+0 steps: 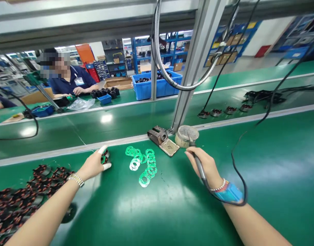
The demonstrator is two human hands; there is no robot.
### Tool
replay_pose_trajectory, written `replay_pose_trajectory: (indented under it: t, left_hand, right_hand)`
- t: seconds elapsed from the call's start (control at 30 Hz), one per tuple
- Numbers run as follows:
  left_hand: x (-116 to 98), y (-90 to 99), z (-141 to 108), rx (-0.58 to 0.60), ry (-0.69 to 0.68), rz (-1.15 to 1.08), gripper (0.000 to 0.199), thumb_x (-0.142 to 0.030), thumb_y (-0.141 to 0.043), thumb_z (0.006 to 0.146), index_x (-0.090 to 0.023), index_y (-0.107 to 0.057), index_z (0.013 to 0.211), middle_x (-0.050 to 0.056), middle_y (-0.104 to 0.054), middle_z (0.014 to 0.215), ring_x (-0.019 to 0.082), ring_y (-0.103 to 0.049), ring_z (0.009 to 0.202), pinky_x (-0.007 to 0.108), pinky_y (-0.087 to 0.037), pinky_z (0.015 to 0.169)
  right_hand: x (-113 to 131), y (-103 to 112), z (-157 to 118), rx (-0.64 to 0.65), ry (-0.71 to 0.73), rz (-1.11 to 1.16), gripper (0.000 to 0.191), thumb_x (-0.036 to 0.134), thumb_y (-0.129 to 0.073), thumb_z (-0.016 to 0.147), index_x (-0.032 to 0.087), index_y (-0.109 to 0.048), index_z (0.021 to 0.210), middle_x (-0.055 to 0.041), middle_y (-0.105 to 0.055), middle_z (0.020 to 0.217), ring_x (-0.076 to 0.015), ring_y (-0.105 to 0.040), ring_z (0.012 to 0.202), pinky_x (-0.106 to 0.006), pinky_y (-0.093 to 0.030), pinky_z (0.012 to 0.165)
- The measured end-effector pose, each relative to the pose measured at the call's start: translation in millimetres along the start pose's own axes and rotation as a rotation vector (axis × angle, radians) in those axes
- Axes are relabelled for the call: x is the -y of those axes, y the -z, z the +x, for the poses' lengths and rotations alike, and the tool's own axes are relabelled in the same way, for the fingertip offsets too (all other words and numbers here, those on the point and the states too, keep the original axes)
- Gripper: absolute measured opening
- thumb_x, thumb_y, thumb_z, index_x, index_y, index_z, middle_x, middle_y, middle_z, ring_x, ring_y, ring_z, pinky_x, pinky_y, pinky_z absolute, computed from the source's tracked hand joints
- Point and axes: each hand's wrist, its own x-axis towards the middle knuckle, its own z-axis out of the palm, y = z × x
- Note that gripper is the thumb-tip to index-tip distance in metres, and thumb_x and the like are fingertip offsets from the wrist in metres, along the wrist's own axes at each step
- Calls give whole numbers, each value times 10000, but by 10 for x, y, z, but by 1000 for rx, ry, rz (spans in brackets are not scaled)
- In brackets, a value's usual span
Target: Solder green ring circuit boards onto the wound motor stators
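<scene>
The left hand [94, 164] has its white-tipped fingers closed around a small copper coil [105, 158]; whether the coil is lifted off the green surface [146, 215] cannot be told. The right hand [207, 167] has its fingers clamped on a soldering iron [198, 163], whose front end reaches over a round tub [182, 141] just beyond those fingers. Between the two sets of fingers lie thin green rings [150, 160], partly overlapping. A square tin [169, 148] and a metal block [156, 134] sit left of the right fingers. More coils [23, 201] crowd together left of and nearer than the left fingers.
</scene>
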Motion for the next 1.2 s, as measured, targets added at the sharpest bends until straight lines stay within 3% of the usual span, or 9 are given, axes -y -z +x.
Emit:
replay_pose_trajectory:
  t: [0.13,0.27,0.47,0.63,0.73,0.83,1.0,1.1,1.2]
  left_hand:
    - [-22,194,691,-108,134,73,765,-320,-657,661,-161,-308,1324,132,-584,1082,279,-593,963,346,-458,824]
    - [-26,182,1320,-169,207,79,767,-317,-620,713,-141,-234,1352,191,-499,1197,312,-546,1060,384,-436,875]
    - [27,-58,1539,-141,238,65,723,-317,-604,739,-115,-260,1343,225,-419,1286,323,-515,1108,385,-414,920]
    - [113,162,969,-145,177,78,710,-371,-598,741,-184,-280,1347,149,-324,1394,298,-480,1157,362,-372,973]
    - [287,402,234,-181,84,140,635,-407,-552,768,-172,-335,1316,131,-464,1296,280,-503,1124,372,-396,944]
    - [448,501,-653,-235,130,190,544,-440,-506,792,-147,-423,1242,126,-564,1178,255,-543,1061,372,-425,910]
    - [477,183,-1705,-163,101,262,418,-493,-586,718,-164,-593,977,129,-596,1124,302,-500,1106,466,-386,946]
    - [392,-84,-1886,-224,169,346,229,-338,-615,729,-164,-635,876,150,-572,1169,360,-392,1208,571,-290,982]
    - [171,-277,-1866,-265,104,271,130,-221,-581,756,-156,-651,845,147,-556,1201,334,-387,1222,552,-272,1007]
  right_hand:
    - [206,-107,-80,78,84,97,108,171,-481,848,199,-529,941,-58,-652,827,-156,-638,718,-264,-535,667]
    - [336,-270,-171,241,174,217,151,150,-461,852,186,-490,995,-127,-632,1046,-185,-623,971,-291,-533,805]
    - [485,-389,-285,429,141,333,222,163,-462,847,187,-454,1068,-149,-565,1172,-206,-548,1107,-329,-506,871]
    - [772,-517,-205,643,243,341,242,135,-514,804,184,-490,1039,-129,-575,1105,-225,-542,1090,-370,-473,905]
    - [905,-616,-167,721,318,319,232,105,-498,795,184,-513,1013,-90,-607,941,-211,-598,940,-382,-491,860]
    - [922,-705,-184,696,333,328,230,124,-407,840,190,-505,1038,-111,-590,993,-202,-608,903,-349,-527,770]
    - [954,-723,-270,625,388,334,221,183,-382,863,204,-496,1051,-134,-559,1098,-223,-585,998,-372,-516,807]
    - [1149,-590,-367,638,430,355,215,179,-387,862,204,-497,1044,-135,-567,1100,-220,-588,1010,-364,-521,813]
    - [1370,-443,-498,676,441,377,203,170,-392,860,206,-498,1031,-124,-583,1097,-208,-601,999,-341,-528,807]
